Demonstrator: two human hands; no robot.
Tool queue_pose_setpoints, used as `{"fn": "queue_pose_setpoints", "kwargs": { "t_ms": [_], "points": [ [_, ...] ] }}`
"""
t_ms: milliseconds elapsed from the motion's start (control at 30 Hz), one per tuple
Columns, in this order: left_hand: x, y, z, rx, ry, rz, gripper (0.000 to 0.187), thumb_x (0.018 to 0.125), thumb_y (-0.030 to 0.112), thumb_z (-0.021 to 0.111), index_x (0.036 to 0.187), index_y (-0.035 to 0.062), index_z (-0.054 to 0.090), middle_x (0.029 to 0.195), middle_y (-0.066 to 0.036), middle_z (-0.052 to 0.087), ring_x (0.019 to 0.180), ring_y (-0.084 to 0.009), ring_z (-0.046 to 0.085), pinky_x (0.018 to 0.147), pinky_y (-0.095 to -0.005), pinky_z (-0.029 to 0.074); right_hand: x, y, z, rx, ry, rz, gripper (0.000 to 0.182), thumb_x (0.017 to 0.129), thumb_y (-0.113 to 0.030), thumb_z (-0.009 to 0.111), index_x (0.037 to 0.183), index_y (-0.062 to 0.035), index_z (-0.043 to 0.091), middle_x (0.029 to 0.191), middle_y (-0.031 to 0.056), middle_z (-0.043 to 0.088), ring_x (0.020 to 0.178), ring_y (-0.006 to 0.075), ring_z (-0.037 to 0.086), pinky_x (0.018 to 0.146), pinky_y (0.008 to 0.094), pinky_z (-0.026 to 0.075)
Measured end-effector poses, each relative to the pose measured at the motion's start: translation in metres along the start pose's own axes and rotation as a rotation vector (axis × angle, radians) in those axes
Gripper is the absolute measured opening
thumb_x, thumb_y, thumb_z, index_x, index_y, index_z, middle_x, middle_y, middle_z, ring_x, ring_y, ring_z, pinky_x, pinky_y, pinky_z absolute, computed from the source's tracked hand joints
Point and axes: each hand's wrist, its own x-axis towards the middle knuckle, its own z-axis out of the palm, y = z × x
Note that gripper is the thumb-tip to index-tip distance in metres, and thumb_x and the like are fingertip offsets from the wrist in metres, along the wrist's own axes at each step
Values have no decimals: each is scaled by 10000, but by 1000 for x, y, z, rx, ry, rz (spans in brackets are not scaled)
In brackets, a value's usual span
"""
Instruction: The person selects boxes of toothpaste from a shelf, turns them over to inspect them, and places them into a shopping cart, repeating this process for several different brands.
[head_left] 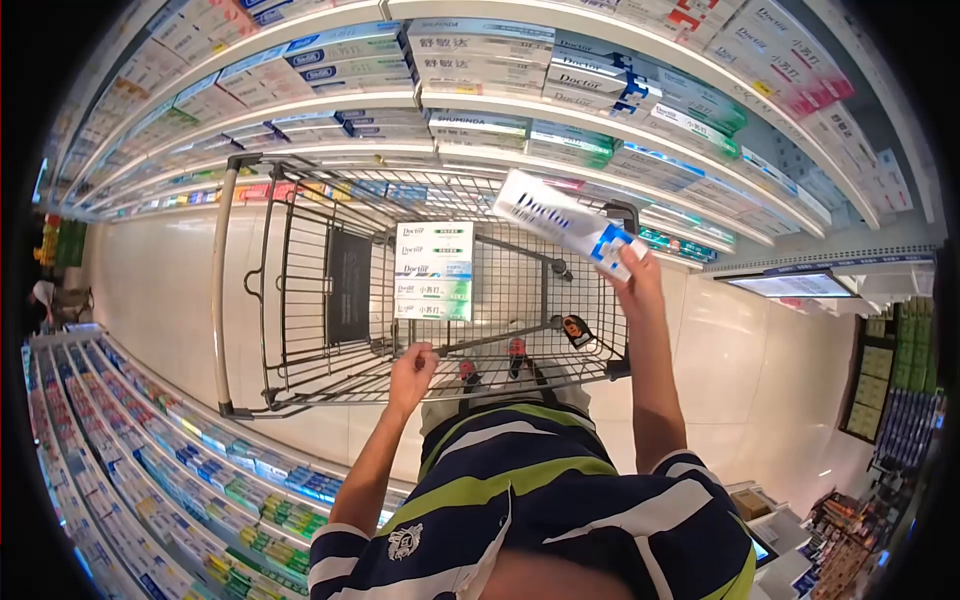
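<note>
In my right hand (640, 277) is a white toothpaste box (560, 217) with "Doctor" printed on it and a blue pattern near my fingers. I grip it by its near right end, and it tilts above the right part of the shopping cart (290, 366). My left hand (411, 373) is over the cart's near side, its fingers curled with nothing visible in them. Just beyond it, a stack of several toothpaste boxes (432, 290), white with green or blue ends, lies in the cart's basket.
A shelf (480, 105) of toothpaste boxes runs along the far side of the cart. Another product shelf (190, 470) stands at lower left. A display screen (790, 285) sits to the right. The tiled floor (740, 350) shows around the cart.
</note>
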Motion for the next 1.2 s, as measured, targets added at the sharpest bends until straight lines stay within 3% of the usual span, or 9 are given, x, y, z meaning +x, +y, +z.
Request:
{"fn": "queue_pose_setpoints", "kwargs": {
  "t_ms": [67,133,267,433,800,900,967,1100,1200],
  "points": [
    [19,13,-4,-689,-5,-22,319,930,244,535,1135,-1,553,901,-102,641,734,-168,640,698,-252,493,-32,19,26,35,-20,107,399,835,-213,673,1116,16,506,1001,118,635,868,205,649,722,356,570],
    [24,68,-35,-1041,-89,-129,441,973,352,442,1256,14,434,1060,-131,599,774,-189,650,736,-283,520,-54,37,43,36,-40,107,382,839,-205,668,1106,16,509,995,119,635,863,205,650,719,351,570],
    [39,93,-67,-1373,-314,35,481,968,385,423,1280,20,402,1165,-183,540,874,-264,653,796,-363,545,-72,49,67,25,-73,167,333,851,-177,651,1085,15,513,980,124,635,839,201,654,705,346,573],
    [43,94,-83,-1225,-281,105,407,947,229,516,1249,-29,426,1066,-152,608,834,-202,665,764,-292,559,-82,36,100,-128,-11,168,324,882,-191,611,1100,38,542,974,125,651,835,185,664,684,312,582],
    [35,67,-98,-1235,-247,19,349,950,264,510,1159,-14,485,1016,-146,634,806,-201,671,732,-279,566,-91,47,133,-214,-22,112,382,926,-233,546,1182,49,514,1046,109,625,853,161,646,703,268,576],
    [33,66,-102,-1257,-258,-37,348,951,276,509,1163,1,486,1010,-144,633,797,-201,671,706,-285,572,-92,48,134,-350,-12,148,376,925,-257,553,1182,15,516,1027,106,623,794,147,639,609,243,562],
    [32,64,-103,-1275,-258,-72,353,950,292,511,1168,17,484,1010,-142,631,793,-208,671,685,-291,576,-95,44,134,-456,-58,273,393,925,-277,558,1205,-6,505,984,76,616,675,109,612,498,199,495],
    [32,59,-108,-1238,-289,-80,366,951,319,502,1178,33,481,1029,-148,621,793,-229,671,681,-303,578,-97,41,130,-432,-125,300,403,923,-281,556,1200,7,503,958,80,602,610,100,576,484,189,472],
    [29,60,-113,-1259,-352,-66,415,964,351,468,1240,44,440,1099,-150,595,856,-233,644,772,-330,541,-99,43,133,-361,-109,256,411,928,-265,549,1236,-6,469,951,74,598,637,102,582,517,195,492]
  ]
}}
